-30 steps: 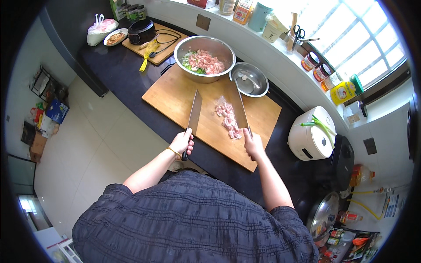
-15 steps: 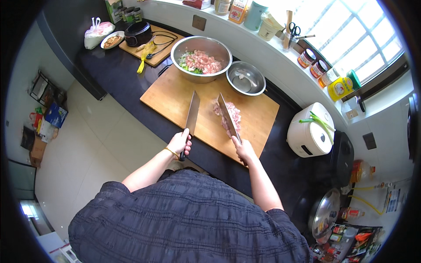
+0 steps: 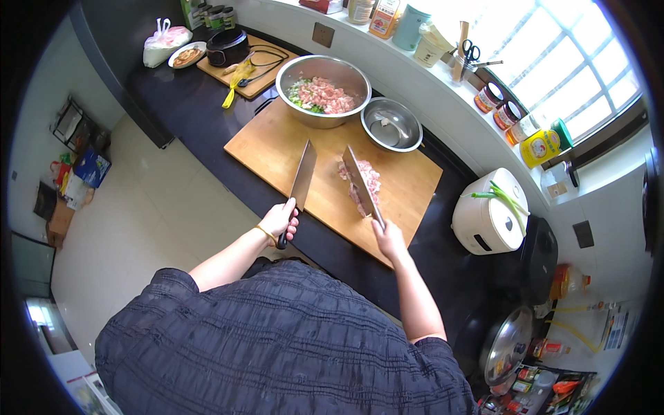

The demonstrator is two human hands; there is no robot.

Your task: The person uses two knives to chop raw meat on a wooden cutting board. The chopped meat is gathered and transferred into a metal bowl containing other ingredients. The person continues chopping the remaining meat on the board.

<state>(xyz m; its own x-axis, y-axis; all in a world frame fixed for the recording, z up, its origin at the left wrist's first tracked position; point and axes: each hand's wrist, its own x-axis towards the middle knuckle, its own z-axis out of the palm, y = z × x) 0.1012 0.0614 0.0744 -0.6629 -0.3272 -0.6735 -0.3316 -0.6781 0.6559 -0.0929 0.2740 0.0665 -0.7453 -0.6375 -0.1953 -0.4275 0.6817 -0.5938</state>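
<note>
My left hand [image 3: 280, 220] is closed round the black handle of a cleaver [image 3: 303, 173], whose blade points away from me over the left part of a wooden cutting board [image 3: 259, 149]. Another cleaver [image 3: 360, 181] is in my right hand [image 3: 391, 242], its blade at the left side of a pile of chopped raw meat [image 3: 371, 178]. Whether that blade touches the board, I cannot tell. Behind the board's middle, a large steel bowl [image 3: 325, 119] holds chopped meat and green and white pieces. Beside it stands a smaller steel bowl [image 3: 391, 124] with a small scrap inside.
A white rice cooker [image 3: 487, 214] with green onions on its lid stands right of the board. At the back left, a second board [image 3: 266, 54] carries a black pot [image 3: 227, 47] and a cable. Several jars [image 3: 488, 97] and scissors [image 3: 471, 51] line the windowsill.
The view has shifted slightly. Both cleavers stay over the board in my hands, with only slight movement of the right hand. The meat pile looks much the same.
</note>
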